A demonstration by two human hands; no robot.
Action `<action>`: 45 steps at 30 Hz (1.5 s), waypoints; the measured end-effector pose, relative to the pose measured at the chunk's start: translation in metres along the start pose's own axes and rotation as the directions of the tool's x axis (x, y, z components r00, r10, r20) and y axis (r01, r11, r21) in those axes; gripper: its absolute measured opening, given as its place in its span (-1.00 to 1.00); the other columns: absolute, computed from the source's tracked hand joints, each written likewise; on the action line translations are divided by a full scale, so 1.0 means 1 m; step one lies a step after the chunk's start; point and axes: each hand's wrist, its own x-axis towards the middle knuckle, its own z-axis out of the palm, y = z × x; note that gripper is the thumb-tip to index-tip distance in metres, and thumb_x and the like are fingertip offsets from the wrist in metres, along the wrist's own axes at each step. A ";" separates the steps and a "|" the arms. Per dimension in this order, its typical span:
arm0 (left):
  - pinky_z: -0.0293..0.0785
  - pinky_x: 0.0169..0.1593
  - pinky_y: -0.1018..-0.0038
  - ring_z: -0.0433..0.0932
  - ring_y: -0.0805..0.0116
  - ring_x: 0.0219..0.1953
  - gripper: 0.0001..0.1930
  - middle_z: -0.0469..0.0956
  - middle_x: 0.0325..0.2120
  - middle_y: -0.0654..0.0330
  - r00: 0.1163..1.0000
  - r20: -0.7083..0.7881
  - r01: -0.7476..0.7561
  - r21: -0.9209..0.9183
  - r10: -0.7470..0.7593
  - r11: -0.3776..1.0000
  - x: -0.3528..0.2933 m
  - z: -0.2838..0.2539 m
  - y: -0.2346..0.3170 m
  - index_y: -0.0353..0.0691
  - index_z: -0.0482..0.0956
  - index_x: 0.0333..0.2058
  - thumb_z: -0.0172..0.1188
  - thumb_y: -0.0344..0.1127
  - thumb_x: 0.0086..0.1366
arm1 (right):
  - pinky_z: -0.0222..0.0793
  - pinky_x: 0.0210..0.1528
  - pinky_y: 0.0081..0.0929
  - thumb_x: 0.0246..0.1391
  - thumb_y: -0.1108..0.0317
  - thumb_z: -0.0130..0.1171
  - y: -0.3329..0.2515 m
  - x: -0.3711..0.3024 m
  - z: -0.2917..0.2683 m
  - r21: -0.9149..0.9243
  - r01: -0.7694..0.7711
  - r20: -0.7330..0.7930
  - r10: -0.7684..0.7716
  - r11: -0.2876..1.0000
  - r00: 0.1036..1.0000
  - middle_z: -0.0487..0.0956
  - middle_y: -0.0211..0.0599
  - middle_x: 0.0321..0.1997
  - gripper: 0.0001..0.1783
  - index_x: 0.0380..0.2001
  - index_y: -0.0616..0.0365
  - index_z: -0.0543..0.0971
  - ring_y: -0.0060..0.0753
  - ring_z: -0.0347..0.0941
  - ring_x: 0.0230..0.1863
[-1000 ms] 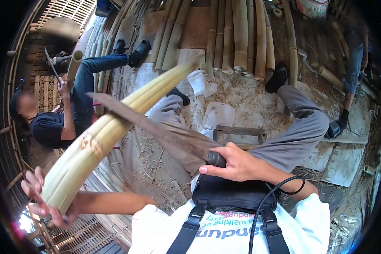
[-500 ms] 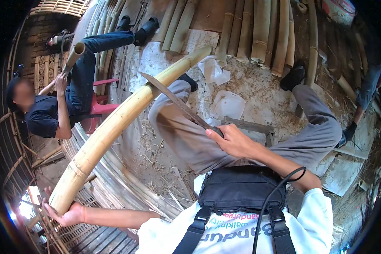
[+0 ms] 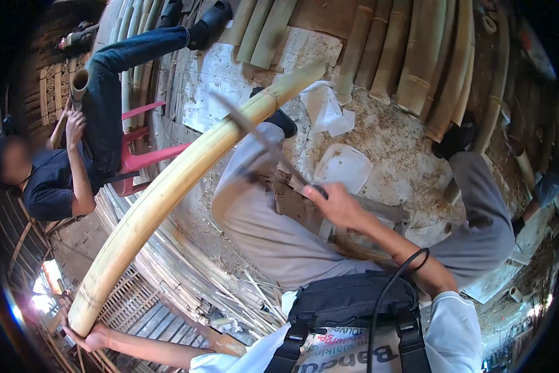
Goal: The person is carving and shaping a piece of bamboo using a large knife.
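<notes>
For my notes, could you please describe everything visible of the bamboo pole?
The bamboo pole is long, pale yellow and smooth-looking, with a joint ring near its far end. It slants away from the left grip, which holds its near end. A knife blade crosses over it; blur hides any contact.

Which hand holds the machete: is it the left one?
No, the right hand grips the machete, and the left hand holds the bamboo pole.
</notes>
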 end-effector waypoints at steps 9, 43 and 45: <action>0.35 0.11 0.11 0.52 0.03 -0.09 -0.59 0.55 -0.20 -0.10 0.989 0.111 0.098 -0.033 -0.093 0.995 0.045 -0.021 -0.036 -0.44 0.50 -0.18 -0.05 -0.12 0.37 | 0.23 -0.55 -0.38 0.24 -0.13 -0.05 -0.025 0.038 -0.027 -0.063 0.079 0.065 -0.074 0.995 0.995 0.33 -0.37 -0.77 -0.35 -0.56 0.34 0.45 -0.47 0.32 -0.64; 0.39 0.09 0.23 0.54 0.10 -0.09 -0.64 0.57 -0.17 -0.04 0.980 -0.094 0.175 -0.015 -0.176 0.984 0.021 0.001 -0.019 -0.49 0.51 -0.11 -0.07 -0.28 0.33 | 0.30 -0.52 -0.23 0.15 -0.04 0.11 -0.005 0.010 0.004 -0.222 0.128 -0.086 -0.151 0.967 0.985 0.38 -0.02 -0.73 -0.43 -0.53 0.39 0.46 -0.10 0.35 -0.68; 0.34 0.14 0.26 0.51 0.15 -0.01 -0.61 0.55 -0.10 -0.04 0.973 -0.181 0.174 0.156 -0.145 0.972 0.017 0.001 -0.016 -0.51 0.49 -0.06 -0.06 -0.27 0.34 | 0.34 -0.48 -0.16 0.10 0.02 0.16 -0.008 0.010 -0.002 -0.349 0.172 -0.150 -0.236 0.921 0.960 0.44 0.08 -0.68 -0.48 -0.48 0.40 0.46 0.07 0.41 -0.61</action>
